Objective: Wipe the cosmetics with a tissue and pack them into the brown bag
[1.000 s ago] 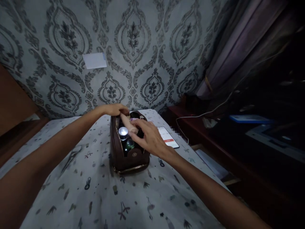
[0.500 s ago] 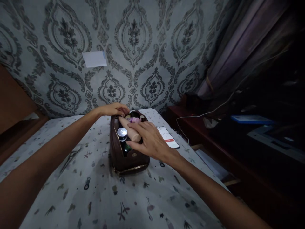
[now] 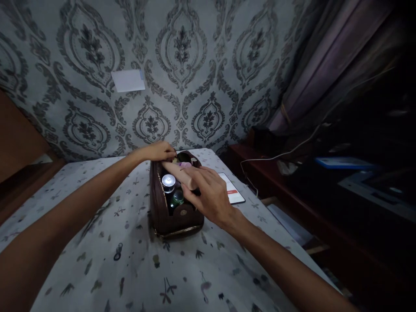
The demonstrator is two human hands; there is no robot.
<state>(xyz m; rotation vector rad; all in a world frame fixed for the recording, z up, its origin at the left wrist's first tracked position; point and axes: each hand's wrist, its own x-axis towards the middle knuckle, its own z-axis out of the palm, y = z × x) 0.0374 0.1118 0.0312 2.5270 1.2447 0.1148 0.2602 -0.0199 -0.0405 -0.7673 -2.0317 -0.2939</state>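
A dark brown zip bag (image 3: 159,219) lies unzipped on the patterned sheet. My right hand (image 3: 211,195) has its thumb and fingers around the near end of a beige tube (image 3: 177,173), which lies slantwise across the bag's opening. At the far left rim of the bag rests my left hand (image 3: 161,151), its fingers curled over the edge; what they grip there is partly hidden. Inside the bag I see a silver-capped jar (image 3: 168,182), a green-glinting round item (image 3: 177,198) and a pink and purple item (image 3: 185,164).
A phone (image 3: 236,195) with a lit screen lies right of the bag, partly behind my right hand. Beyond the bed's right edge stands dark red furniture (image 3: 247,154) with a white cable (image 3: 276,156). A patterned wall (image 3: 208,117) rises behind.
My right hand has closed on the beige tube's near end and shifted it slightly right. The green-glinting item now shows more. My left hand stays at the rim, its fingers more curled.
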